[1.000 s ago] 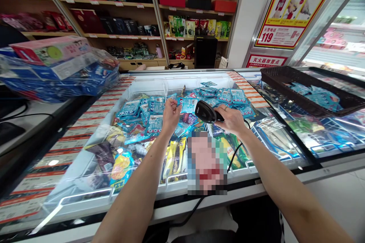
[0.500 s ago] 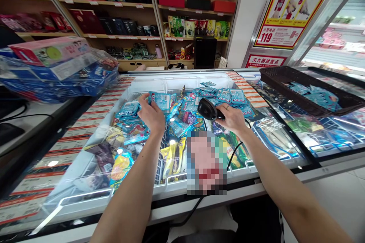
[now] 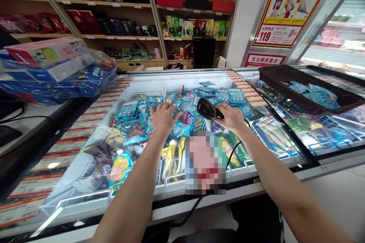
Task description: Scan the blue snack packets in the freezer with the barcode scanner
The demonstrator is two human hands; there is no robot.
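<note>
My right hand (image 3: 230,117) is wrapped round the handle of a black barcode scanner (image 3: 205,108), its head facing left above the freezer. A black cable trails down from it. My left hand (image 3: 163,120) has its fingers spread over small blue-and-white packets (image 3: 142,113) lying on the freezer's glass top; whether the fingertips touch one is hard to make out. More blue packets (image 3: 236,95) lie loosely piled behind and beside the scanner. Through the glass show yellow packages (image 3: 170,161) in white wire baskets.
On the right, a dark brown woven basket (image 3: 302,97) holds more blue packets. Plastic-wrapped boxes (image 3: 62,72) are stacked at the left. Price labels (image 3: 82,134) line the glass, and stocked shelves (image 3: 119,38) stand behind the freezer.
My left hand has let go of a blue packet at the left and moved right and slightly nearer, fingers now spread. My right hand and the scanner have barely moved.
</note>
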